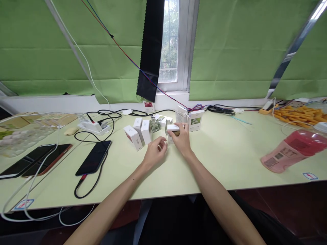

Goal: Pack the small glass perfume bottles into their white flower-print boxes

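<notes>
My right hand (182, 137) is closed around a small white box (171, 139) with a picture on its side, standing on the table. Just left of that box, my left hand (155, 151) is loosely curled, with a gap between thumb and fingers and nothing visible in it. Behind my left hand stand several white boxes, among them a tilted one (133, 137) and an upright one (146, 132). A clear glass bottle (154, 124) sits between these and the held box. Behind my right hand is an open white box (195, 120) with its flap raised.
A white box (163, 119) lies at the back by black cables (219, 109). On the left are a phone (94, 158) on a cable and a power strip (94, 128). A pink bottle (288, 149) and a heap of orange pieces (296, 115) are on the right.
</notes>
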Tool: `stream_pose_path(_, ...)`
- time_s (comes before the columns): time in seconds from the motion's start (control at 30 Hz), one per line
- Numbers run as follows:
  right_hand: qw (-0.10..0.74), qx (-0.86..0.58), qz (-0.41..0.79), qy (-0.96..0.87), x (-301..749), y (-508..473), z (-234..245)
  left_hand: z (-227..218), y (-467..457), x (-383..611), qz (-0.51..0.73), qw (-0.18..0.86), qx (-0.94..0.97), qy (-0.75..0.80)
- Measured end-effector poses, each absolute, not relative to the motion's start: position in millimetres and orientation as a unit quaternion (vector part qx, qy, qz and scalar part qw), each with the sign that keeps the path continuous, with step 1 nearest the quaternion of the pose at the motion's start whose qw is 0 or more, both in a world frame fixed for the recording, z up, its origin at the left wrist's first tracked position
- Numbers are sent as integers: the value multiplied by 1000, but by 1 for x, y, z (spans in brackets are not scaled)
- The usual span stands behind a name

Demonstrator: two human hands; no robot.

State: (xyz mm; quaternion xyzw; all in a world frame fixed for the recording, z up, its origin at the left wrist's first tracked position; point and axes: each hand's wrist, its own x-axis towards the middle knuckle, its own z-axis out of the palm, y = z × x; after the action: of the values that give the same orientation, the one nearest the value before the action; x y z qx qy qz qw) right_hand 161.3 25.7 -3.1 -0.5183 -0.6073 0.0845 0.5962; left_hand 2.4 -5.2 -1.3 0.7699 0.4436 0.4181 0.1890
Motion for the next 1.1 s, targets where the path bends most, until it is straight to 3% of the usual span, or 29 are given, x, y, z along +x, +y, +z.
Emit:
stream_pose_path(0.27, 560, -387, 163, -714, 154, 31, -12, -7, -1, 0, 398, 168, 785, 444)
stream_pose_path(0.63, 459, -384, 294, -745, 150, 20, -10, -11, 4, -5, 414, 130, 757, 488)
stream_pose_path(0.97, 417, -481, 226, -738, 141, 20, -17, -5, 5, -5, 484, 78, 728, 480)
stream_pose_path(1.1, 421, -501, 219, -724, 137, 19, -17, 4, 2, -7, 582, -55, 671, 456)
